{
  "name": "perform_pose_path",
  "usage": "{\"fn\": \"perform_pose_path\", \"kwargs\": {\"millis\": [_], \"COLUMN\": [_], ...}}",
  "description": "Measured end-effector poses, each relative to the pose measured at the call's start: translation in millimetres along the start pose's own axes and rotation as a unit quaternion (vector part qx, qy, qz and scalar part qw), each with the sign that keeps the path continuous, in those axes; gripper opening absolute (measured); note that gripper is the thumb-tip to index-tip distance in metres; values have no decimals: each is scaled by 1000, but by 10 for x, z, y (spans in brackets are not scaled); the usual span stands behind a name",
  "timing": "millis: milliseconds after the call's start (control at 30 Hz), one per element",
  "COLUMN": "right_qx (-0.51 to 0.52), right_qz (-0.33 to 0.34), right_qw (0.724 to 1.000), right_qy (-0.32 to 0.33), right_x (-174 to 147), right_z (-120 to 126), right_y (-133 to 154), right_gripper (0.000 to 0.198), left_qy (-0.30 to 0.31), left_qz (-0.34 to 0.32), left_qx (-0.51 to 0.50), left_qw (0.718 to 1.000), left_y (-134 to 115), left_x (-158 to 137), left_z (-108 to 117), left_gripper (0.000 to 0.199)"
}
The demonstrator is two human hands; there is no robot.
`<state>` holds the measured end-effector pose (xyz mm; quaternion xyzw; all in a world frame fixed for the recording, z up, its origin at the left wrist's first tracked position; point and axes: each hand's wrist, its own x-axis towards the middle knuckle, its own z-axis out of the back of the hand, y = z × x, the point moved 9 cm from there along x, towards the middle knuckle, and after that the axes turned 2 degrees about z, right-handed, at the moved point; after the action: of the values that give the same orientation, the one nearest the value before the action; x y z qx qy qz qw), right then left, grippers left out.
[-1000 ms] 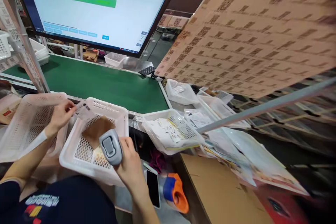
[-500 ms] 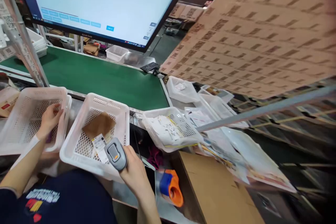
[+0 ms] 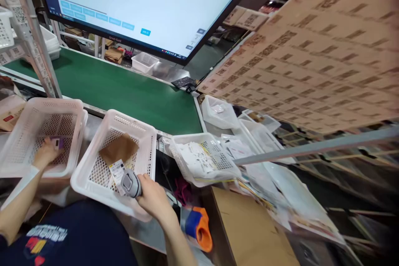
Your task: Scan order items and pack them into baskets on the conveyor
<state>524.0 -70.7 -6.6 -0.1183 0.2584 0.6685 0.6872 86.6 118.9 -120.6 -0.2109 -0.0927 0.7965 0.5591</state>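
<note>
My left hand (image 3: 45, 153) is down inside the left white plastic basket (image 3: 79, 110). Its fingers close around the near side of a small purple box (image 3: 57, 143) with a pale label. In my right hand (image 3: 154, 194) is a grey barcode scanner (image 3: 130, 183), held over the near right part of the middle white basket (image 3: 149, 141). Inside that basket lie a brown paper piece (image 3: 119, 149) and a white printed label (image 3: 117, 173), partly covered by the scanner.
Behind the baskets runs a green conveyor belt (image 3: 131, 95), beneath a large monitor (image 3: 124, 4). To the right stand a basket of papers (image 3: 196, 160), a cardboard box (image 3: 249, 224) and an orange-and-blue tape dispenser (image 3: 199, 226). A metal bar (image 3: 311, 148) crosses the right side.
My left hand has gone from the basket's right wall down and left to the purple box. The scanner has shifted slightly left and tilted. The camera view has moved a little.
</note>
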Motion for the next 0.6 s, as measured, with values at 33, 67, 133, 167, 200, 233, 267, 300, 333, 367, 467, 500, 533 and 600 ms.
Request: {"fn": "perform_pose_path", "kwargs": {"millis": [33,67,133,167,200,233,267,300,333,367,467,500,533,600], "right_qx": [3,7,27,46,68,93,120,145,168,187,214,212,208,195], "right_qz": [-2,-4,-6,-3,3,15,33,55,80,104,143,144,142,131], "right_qw": [1000,1000,999,998,996,991,985,975,965,953,931,930,933,939], "right_qy": [-1,-1,-16,-34,-59,-90,-124,-157,-187,-214,-259,-261,-259,-250], "right_x": [-9,-20,-42,-56,-75,-102,-138,-183,-235,-291,-421,-441,-449,-445], "right_z": [-18,-35,-32,0,50,119,200,286,370,449,612,637,649,650], "right_y": [-26,-52,-94,-102,-97,-78,-41,9,69,133,291,328,359,398], "right_gripper": [38,37,38,41,44,46,48,49,50,50,53,55,57,59], "left_qy": [-23,-43,-74,-91,-114,-139,-160,-177,-187,-193,-177,-162,-145,-112], "left_qz": [-1,-14,-86,-136,-182,-225,-263,-296,-324,-348,-405,-417,-426,-427], "left_qx": [-49,-111,-233,-269,-280,-272,-252,-233,-217,-206,-177,-173,-172,-189], "left_qw": [999,993,966,949,936,925,917,909,901,894,880,878,876,877], "left_y": [-80,-194,-535,-737,-939,-1138,-1332,-1512,-1675,-1819,-2144,-2216,-2272,-2338], "left_x": [-12,-44,-179,-287,-415,-558,-705,-848,-980,-1098,-1353,-1402,-1436,-1462], "left_z": [113,229,464,582,693,786,849,888,904,902,812,768,725,667], "left_gripper": [98,101,100,95,89,84,79,76,75,73,68,68,68,71]}}
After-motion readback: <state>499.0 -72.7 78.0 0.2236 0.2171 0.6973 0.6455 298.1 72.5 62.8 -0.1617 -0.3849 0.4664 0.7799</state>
